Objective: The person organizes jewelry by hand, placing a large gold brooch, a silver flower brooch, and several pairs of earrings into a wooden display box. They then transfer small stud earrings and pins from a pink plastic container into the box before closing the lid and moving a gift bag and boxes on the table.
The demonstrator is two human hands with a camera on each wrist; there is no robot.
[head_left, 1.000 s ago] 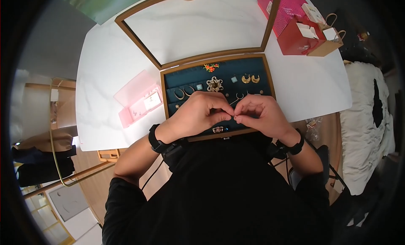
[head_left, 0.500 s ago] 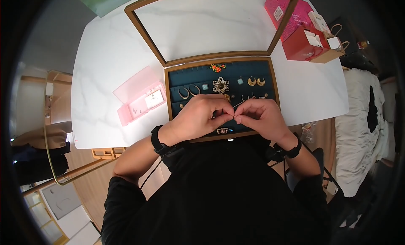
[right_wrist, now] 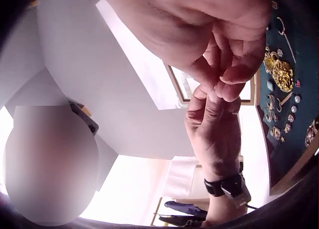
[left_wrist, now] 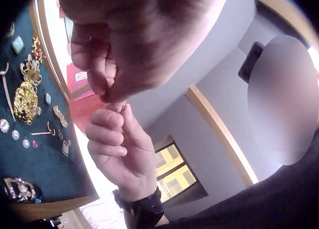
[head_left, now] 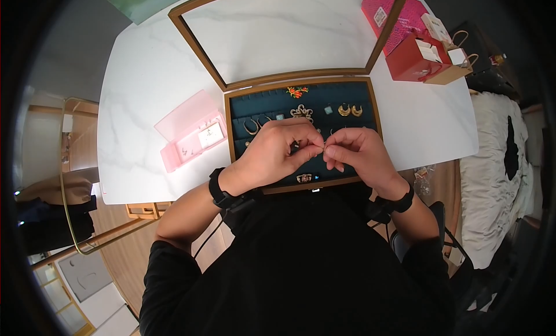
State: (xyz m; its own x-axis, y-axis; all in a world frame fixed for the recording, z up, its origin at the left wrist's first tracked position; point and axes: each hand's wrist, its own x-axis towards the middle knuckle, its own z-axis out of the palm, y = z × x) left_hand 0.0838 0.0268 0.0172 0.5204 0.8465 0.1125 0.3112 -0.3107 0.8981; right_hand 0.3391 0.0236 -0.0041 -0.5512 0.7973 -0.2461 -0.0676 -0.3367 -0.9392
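Over an open jewellery box (head_left: 255,107) lined in dark green, my left hand (head_left: 277,151) and right hand (head_left: 360,153) meet fingertip to fingertip. Each pinches with thumb and forefinger at a tiny jewellery piece (left_wrist: 125,105); it shows only as a bright speck, and I cannot tell its kind. Below the hands lie a flower brooch (head_left: 301,112), gold hoop earrings (head_left: 344,110), a red flower ornament (head_left: 297,92) and a pink-stoned piece (head_left: 304,178). The left wrist view also shows a gold ornament (left_wrist: 26,103) and several small studs on the lining.
The box's glass lid (head_left: 200,46) stands raised at the back, framed in brown wood. Left of the box is an open pink case (head_left: 168,159) with small jewellery inside. A red paper bag (head_left: 405,64) and a magenta box (head_left: 394,17) stand at the back right of the white table.
The head view has shifted a little. Both hands have risen slightly, and the right fingers have changed their pose, with the lower ones spread more. Fingertips still meet at the tiny piece.
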